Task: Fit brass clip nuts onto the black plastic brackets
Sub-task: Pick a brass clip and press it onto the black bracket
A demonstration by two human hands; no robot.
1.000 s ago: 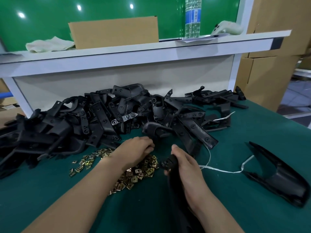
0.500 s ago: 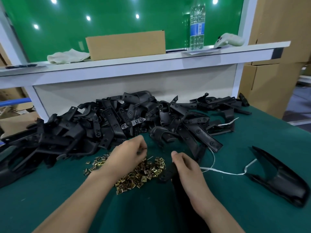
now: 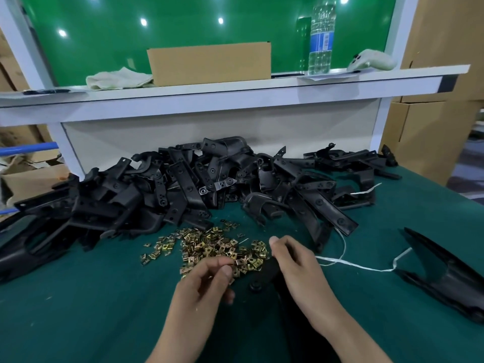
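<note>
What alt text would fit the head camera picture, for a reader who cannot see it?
On a green table, the right hand holds a black bracket while the left hand seems to pinch a clip nut at a brass pile. More brackets lie heaped behind.

on the green table [image 3: 78, 310] a heap of black brackets [image 3: 183, 189] lies against the white back panel [image 3: 183, 132], with a loose pile of brass clips [image 3: 209, 244] just in front of it. the left hand [image 3: 204, 284] is at the near edge of that pile, thumb and forefinger pinched together; whether a clip sits between them is too blurred to tell. the right hand [image 3: 298, 268], just beside it, is curled round a single bracket [image 3: 264, 275]. a white string [image 3: 353, 267] trails right toward a large black part [image 3: 450, 281]. a cardboard box [image 3: 209, 62], a cloth [image 3: 117, 78] and a bottle [image 3: 320, 38] stand on the shelf [image 3: 235, 93].
</note>
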